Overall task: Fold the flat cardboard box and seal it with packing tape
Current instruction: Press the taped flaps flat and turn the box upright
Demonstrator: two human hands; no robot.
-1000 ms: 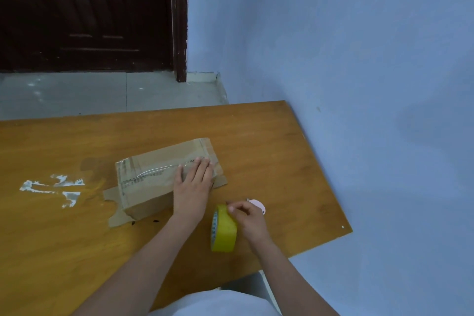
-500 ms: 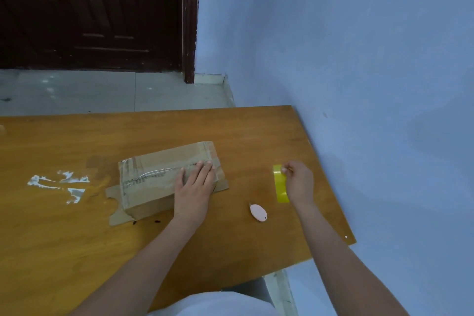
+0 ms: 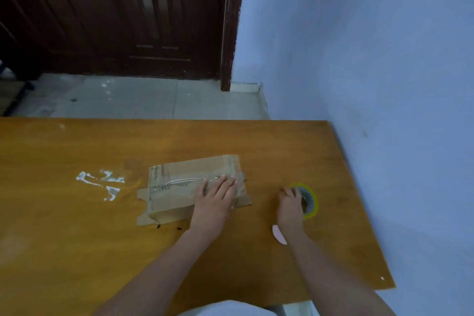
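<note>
Now lying flat on the table (image 3: 77, 251) rather than on edge, the tape roll (image 3: 309, 200) sits under the right hand (image 3: 289, 206), whose grip I cannot tell, while the flat left hand (image 3: 215, 196) should press firmly on the box (image 3: 179, 187) mid-table.

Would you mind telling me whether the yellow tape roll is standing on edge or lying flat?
Lying flat. The tape roll shows its round face and open core upward on the table, with the right hand resting on it.

Wooden tabletop in a blue-walled corner by a dark door.
The orange-brown tabletop (image 3: 77, 238) carries white smears (image 3: 102, 182) at its left and meets the pale blue wall (image 3: 372, 59) on the right; beyond lie a grey tiled floor (image 3: 143, 97) and a dark brown panelled door (image 3: 115, 15).
</note>
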